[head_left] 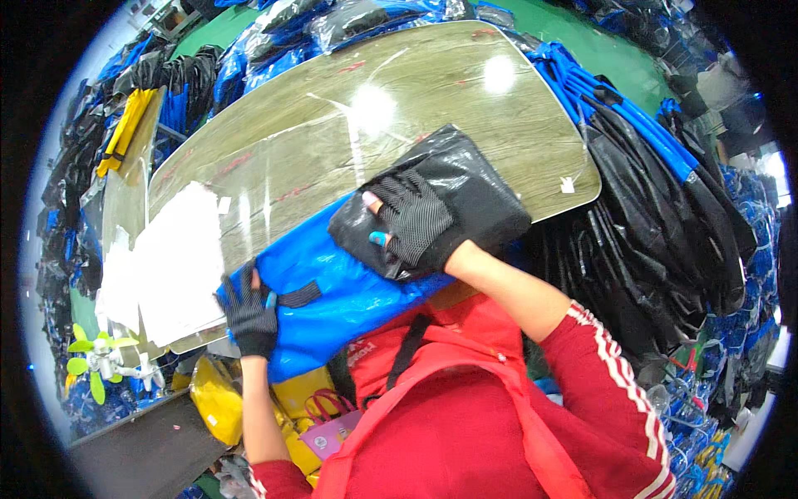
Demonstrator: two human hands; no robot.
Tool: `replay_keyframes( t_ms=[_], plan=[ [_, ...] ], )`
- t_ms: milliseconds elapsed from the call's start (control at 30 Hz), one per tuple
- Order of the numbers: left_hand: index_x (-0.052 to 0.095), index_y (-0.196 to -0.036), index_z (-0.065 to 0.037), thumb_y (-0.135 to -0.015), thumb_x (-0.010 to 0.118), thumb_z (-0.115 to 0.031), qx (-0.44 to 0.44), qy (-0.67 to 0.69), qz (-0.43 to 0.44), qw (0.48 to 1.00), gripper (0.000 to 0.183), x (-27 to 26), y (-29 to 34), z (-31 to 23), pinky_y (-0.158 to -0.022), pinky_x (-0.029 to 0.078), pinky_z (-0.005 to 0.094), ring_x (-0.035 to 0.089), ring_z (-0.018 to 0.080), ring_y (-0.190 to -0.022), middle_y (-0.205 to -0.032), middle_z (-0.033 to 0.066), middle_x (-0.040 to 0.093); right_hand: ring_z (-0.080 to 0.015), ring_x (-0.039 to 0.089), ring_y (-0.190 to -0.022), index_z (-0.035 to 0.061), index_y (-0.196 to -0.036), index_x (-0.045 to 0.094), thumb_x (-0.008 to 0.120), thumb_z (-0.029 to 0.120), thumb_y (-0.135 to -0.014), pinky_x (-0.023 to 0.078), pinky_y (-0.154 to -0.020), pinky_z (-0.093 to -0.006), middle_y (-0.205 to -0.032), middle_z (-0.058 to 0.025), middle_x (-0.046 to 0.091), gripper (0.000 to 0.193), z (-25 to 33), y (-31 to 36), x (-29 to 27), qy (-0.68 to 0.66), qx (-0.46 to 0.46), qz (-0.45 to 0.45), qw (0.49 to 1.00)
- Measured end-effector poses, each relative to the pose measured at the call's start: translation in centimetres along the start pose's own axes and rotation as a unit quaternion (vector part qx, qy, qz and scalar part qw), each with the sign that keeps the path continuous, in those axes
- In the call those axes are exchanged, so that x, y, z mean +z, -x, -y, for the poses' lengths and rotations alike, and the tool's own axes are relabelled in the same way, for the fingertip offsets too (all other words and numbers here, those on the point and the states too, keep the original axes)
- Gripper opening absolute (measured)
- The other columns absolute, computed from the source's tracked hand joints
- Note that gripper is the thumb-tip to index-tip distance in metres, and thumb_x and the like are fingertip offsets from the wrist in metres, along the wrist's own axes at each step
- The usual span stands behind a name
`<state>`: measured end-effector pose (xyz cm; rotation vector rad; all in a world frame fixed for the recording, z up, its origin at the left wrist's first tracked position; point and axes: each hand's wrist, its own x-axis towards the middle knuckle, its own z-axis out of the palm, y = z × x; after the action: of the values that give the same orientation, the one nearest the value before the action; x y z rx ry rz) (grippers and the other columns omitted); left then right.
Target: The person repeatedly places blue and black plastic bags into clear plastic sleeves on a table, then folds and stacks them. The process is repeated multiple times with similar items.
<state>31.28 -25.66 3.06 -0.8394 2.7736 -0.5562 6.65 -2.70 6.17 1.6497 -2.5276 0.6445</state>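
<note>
Across the near edge of the table lies a shiny blue tarpaulin-like piece [341, 283] with a short dark strip [299, 295] on it. My left hand [251, 318], in a dark fingerless glove, rests on its left end with the fingers spread. A glossy black folded piece [474, 183] overlaps the blue one on the right. Flat on that black piece lies my gloved right hand [420, 223], fingers stretched out. Whether the blue and black parts are joined I cannot tell; their near edges are partly hidden by my right arm and red apron.
The wood-patterned table [465, 91] has a rounded far edge and a clear sheet on top. White paper [179, 266] lies at its left. Black and blue material [657, 208] hangs over the right side. A small fan [101, 358] and yellow bags [218, 403] are at lower left.
</note>
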Motion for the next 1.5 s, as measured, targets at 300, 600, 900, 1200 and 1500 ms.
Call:
replay_keyframes(
  t_ms=[300, 600, 900, 1200, 1500],
  plan=[
    [0.031, -0.146, -0.008, -0.094, 0.054, -0.046, -0.303, 0.883, 0.093, 0.346, 0.068, 11.4, 9.0, 9.4, -0.106, 0.036, 0.0424, 0.047, 0.0275, -0.123, -0.141, 0.0099, 0.045, -0.0481, 0.031, -0.132, 0.0229, -0.135, 0.053, 0.060, 0.043, -0.078, 0.008, -0.106, -0.0722, -0.138, -0.0272, 0.042, 0.061, 5.4, -2.4, 10.6, 0.050, -0.030, 0.046, 0.997],
    [0.061, -0.105, -0.007, -0.094, 0.055, -0.032, -0.154, 0.884, 0.014, 0.441, 0.028, -2.6, 2.4, 13.5, -0.088, 0.051, 0.0354, 0.061, 0.0212, -0.095, -0.102, 0.0104, 0.065, -0.0433, 0.040, -0.128, 0.0046, -0.130, 0.050, 0.042, 0.036, -0.097, 0.014, -0.110, -0.0648, -0.130, -0.0226, 0.051, 0.046, 5.0, 1.2, 7.5, -0.001, -0.123, -0.139, 0.983],
    [0.062, -0.102, 0.001, -0.083, 0.063, -0.025, 0.150, 0.595, -0.134, 0.778, 0.033, -21.8, -9.5, -26.0, -0.071, 0.050, 0.0443, 0.060, 0.0418, -0.080, -0.089, 0.0226, 0.063, -0.0278, 0.037, -0.132, 0.0078, -0.137, 0.042, 0.034, 0.035, -0.100, 0.023, -0.115, -0.0410, -0.141, -0.0165, 0.041, 0.046, 2.6, 11.9, 15.9, -0.472, 0.201, 0.068, 0.856],
    [0.063, -0.118, -0.008, -0.098, 0.046, -0.016, 0.347, 0.632, -0.067, 0.689, 0.028, -13.7, -10.7, -32.7, -0.079, 0.050, 0.0400, 0.062, 0.0343, -0.083, -0.095, 0.0161, 0.065, -0.0381, 0.058, -0.111, 0.0119, -0.116, 0.064, 0.051, 0.027, -0.087, 0.042, -0.099, -0.0460, -0.115, -0.0222, 0.063, 0.036, -0.2, 14.1, -6.5, -0.187, -0.067, 0.368, 0.908],
    [0.048, -0.138, -0.022, -0.087, 0.057, -0.034, 0.464, 0.214, -0.183, 0.840, 0.053, -16.6, -14.8, -27.0, -0.110, 0.031, 0.0474, 0.037, 0.0410, -0.133, -0.145, 0.0092, 0.043, -0.0368, 0.054, -0.118, 0.0152, -0.138, 0.046, 0.061, 0.062, -0.074, 0.030, -0.105, -0.0600, -0.127, -0.0183, 0.056, 0.081, -10.6, 17.3, -1.2, 0.040, 0.026, -0.178, 0.983]
  ],
)
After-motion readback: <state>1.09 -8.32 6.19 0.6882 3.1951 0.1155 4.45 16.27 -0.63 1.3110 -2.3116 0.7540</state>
